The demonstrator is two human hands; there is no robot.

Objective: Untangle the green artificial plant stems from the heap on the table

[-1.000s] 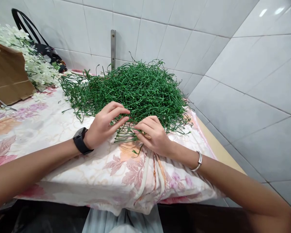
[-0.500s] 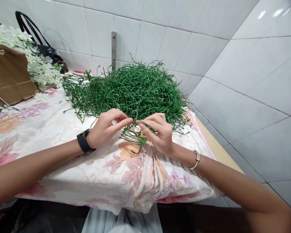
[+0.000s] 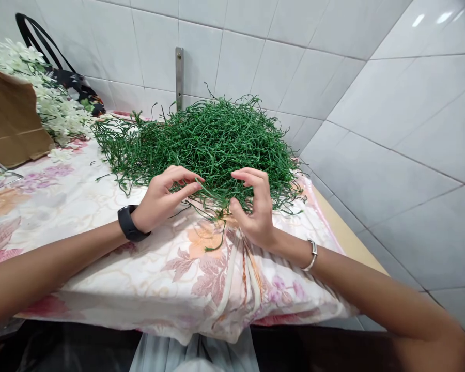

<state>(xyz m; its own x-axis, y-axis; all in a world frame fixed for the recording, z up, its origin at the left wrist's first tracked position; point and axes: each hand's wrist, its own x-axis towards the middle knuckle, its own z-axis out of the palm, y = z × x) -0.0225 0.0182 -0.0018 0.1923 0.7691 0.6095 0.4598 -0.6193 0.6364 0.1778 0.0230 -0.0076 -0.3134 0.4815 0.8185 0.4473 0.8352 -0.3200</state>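
A large heap of thin green artificial flower stems (image 3: 220, 129) lies on the flowered cloth in front of me. At its near edge, my left hand (image 3: 170, 194), with a black band on the wrist, pinches a green stem (image 3: 207, 192) between thumb and fingertips. To the right, my right hand (image 3: 256, 204) has its thumb and fingers spread apart, with nothing held between them. A few loose stems lie between and below the hands, one curling toward me (image 3: 221, 237).
White artificial flowers (image 3: 58, 103) and a brown cardboard box (image 3: 13, 119) stand at the left, a black-handled bag (image 3: 77, 88) behind them. The patterned cloth (image 3: 112, 279) covers the table. Tiled walls (image 3: 411, 155) rise at the back and right; a metal bracket (image 3: 179, 77) is on the back wall.
My hands have moved apart from where their fingertips met. The right hand has opened; the left has shifted slightly left with a stem. The small bunch of stems between them has spread out.
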